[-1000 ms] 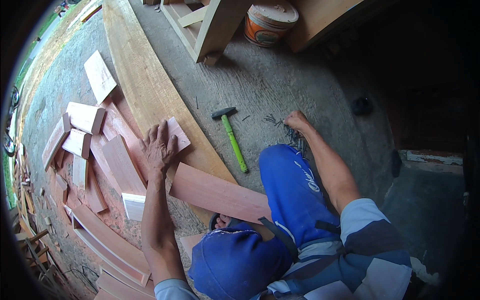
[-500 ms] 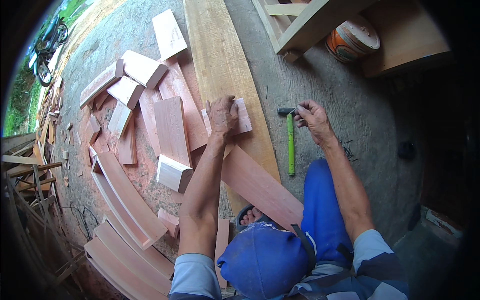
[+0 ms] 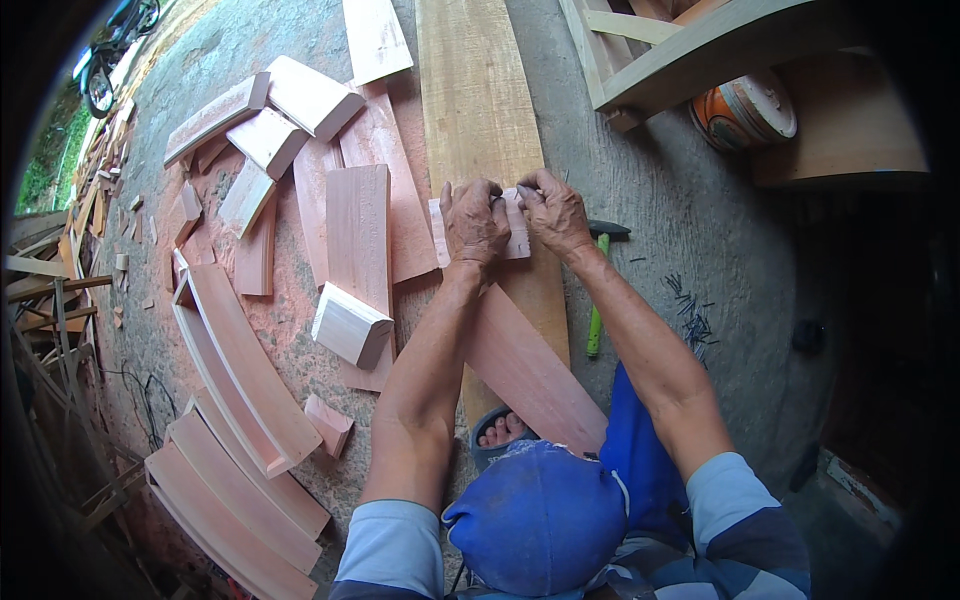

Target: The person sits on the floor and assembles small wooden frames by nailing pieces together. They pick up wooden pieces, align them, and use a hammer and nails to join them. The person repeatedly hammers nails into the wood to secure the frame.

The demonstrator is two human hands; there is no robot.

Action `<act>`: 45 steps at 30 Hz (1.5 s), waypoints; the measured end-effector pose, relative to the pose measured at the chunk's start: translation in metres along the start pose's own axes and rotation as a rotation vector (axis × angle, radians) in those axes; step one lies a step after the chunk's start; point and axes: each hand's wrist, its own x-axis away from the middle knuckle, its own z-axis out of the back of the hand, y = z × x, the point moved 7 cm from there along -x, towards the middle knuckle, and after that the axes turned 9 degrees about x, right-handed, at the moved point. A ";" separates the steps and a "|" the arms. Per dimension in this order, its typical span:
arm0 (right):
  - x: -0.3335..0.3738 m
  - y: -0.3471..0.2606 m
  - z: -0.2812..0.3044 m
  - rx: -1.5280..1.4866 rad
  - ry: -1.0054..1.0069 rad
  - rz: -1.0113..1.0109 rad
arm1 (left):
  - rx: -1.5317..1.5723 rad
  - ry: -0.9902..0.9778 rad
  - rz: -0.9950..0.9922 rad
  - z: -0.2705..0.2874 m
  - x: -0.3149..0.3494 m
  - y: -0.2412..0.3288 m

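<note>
Rough concrete floor point(image 3: 690, 230), outdoors or open shed, dusted w/ reddish sawdust. Far left: motorbike point(image 3: 105, 70) at the rim beside grass, scrap timber below it. Curved reddish mouldings point(image 3: 250, 380) lie stacked lower left; short offcut blocks point(image 3: 300, 95) scattered above them, one pale block point(image 3: 350, 325) near the left forearm.

Centre: long pale plank point(image 3: 480, 110) runs up the frame. On it, a small pinkish wood block point(image 3: 515, 235). Left hand point(image 3: 475, 222) lies flat over the block's left part, fingers curled down onto it. Right hand point(image 3: 555, 212) pinches at the block's top edge, fingertips close together; probably holding something small there, can't tell what. A reddish board point(image 3: 520, 365) slants under the forearms, crossing the plank.

Right: green-handled hammer point(image 3: 597, 300) on the floor, head partly hidden behind the right wrist. Loose nails point(image 3: 690, 310) near it. Orange-and-white bucket point(image 3: 745, 110) under a timber frame point(image 3: 690, 50), cut off at top. Far right in deep shadow, unreadable.
</note>
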 end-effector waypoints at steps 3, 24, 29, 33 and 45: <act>0.000 -0.009 0.001 0.029 -0.014 -0.007 | 0.005 -0.005 0.001 0.001 -0.001 -0.001; 0.011 0.002 0.024 0.059 -0.007 -0.034 | -0.020 -0.054 -0.079 -0.004 -0.001 0.000; 0.106 0.073 0.059 0.583 -0.137 -0.325 | 0.034 -0.061 -0.038 -0.002 0.001 -0.002; 0.138 0.093 0.061 0.475 -0.157 -0.437 | 0.013 -0.034 -0.064 -0.004 0.003 -0.004; 0.089 -0.032 0.072 0.276 -0.074 0.105 | -0.071 -0.068 -0.088 -0.005 0.004 -0.004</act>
